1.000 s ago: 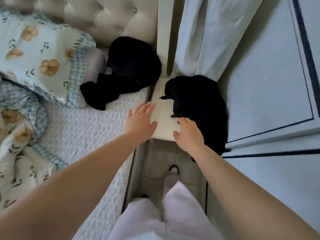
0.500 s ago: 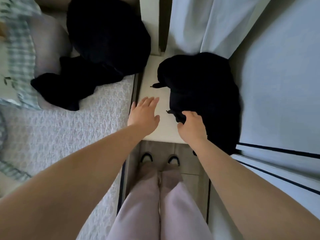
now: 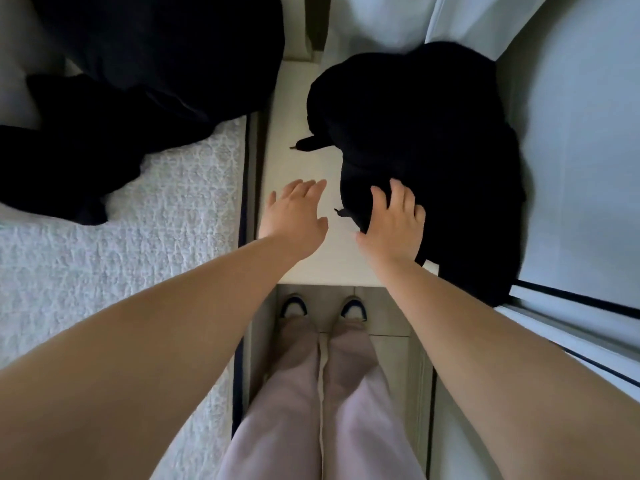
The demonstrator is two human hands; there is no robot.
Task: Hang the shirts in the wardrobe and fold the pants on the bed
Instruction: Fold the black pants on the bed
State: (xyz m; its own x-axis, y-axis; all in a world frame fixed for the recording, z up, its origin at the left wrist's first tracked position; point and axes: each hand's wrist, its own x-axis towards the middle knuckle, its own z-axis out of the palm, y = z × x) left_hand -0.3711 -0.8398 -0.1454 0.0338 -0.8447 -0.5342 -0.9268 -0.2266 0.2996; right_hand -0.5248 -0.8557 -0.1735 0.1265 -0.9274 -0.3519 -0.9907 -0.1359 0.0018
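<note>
The right hand [image 3: 394, 221] lies with spread, straight fingers on the near edge of the black garment [image 3: 433, 133], which is piled on the white stand [image 3: 308, 168] right of centre. The left hand [image 3: 294, 213] is open over the stand and holds nothing. A second black garment [image 3: 138, 64] lies on the bed [image 3: 104, 265] at the upper left.

white bedside table [image 3: 304, 109] at centre, pale curtain [image 3: 374, 22] at 12 o'clock, slippers [image 3: 293, 304] on tiled floor [image 3: 388, 317] at 6 o'clock
</note>
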